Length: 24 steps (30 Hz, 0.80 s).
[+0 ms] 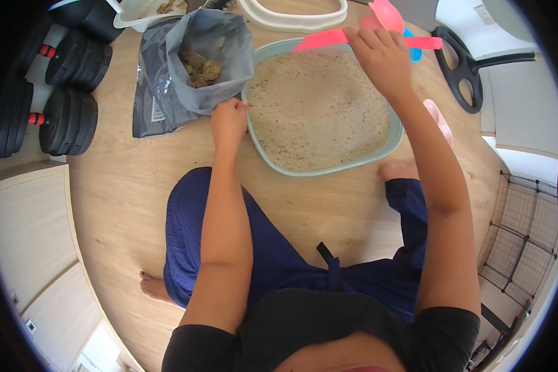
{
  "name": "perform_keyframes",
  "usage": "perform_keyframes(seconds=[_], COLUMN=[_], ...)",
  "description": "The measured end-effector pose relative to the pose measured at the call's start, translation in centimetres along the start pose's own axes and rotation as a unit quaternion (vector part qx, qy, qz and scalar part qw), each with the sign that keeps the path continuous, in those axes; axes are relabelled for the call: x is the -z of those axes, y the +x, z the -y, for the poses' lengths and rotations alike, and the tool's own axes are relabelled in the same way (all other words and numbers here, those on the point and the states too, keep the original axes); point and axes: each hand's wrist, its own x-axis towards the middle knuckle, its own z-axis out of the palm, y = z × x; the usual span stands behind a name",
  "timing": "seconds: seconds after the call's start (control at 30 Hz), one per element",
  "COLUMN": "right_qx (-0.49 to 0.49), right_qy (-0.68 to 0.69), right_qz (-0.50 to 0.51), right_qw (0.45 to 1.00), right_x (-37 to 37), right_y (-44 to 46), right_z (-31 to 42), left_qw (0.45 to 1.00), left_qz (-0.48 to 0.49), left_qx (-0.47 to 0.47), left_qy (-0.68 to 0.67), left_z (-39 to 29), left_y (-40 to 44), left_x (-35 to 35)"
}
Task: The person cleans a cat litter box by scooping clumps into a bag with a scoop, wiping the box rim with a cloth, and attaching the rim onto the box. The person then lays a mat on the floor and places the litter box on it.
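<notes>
My right hand (381, 56) is closed around a pink litter scoop (321, 41), held across the far side of a pale green litter tray (319, 173). The scoop's wedge-shaped end points left and its handle sticks out to the right. Sandy, speckled litter (319, 111) fills the tray. At the tray's left rim, my left hand (229, 121) is closed on the near edge of a grey plastic bag (195, 99). The bag stands open, with brown clumps (201, 69) inside. My left fingertips are partly hidden.
Behind the tray lie a white rim-like frame (294, 18), a pink cup-like scoop (387, 13) and a blue item (416, 53). Dumbbells (71, 121) sit at left. A black-framed object (462, 68) and a pink item (437, 119) are right. My foot (397, 172) rests near the tray.
</notes>
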Motion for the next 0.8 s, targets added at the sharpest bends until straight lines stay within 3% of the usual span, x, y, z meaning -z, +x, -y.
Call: perform_keyframes(seconds=[0.23, 0.3, 0.37, 0.8], right_qx=[0.031, 0.081, 0.103, 0.092], right_qy=[0.057, 0.049, 0.062, 0.042], right_qz=[-0.010, 0.074, 0.073, 0.113], right_qw=[0.998, 0.993, 0.990, 0.988], right_x=[-3.9, -4.4, -4.1, 7.0], right_y=[2.4, 2.8, 2.8, -0.1], right_z=[5.4, 6.7, 7.3, 1.2], left_qw=[1.000, 1.000, 1.000, 1.000], left_qz=[-0.007, -0.005, -0.007, -0.011], left_qx=[-0.008, -0.007, -0.009, -0.023], left_qy=[-0.002, -0.002, -0.012, 0.003], left_z=[0.3, 0.3, 0.4, 0.1], left_y=[0.1, 0.1, 0.2, -0.1], left_x=[-0.1, -0.1, -0.2, -0.1])
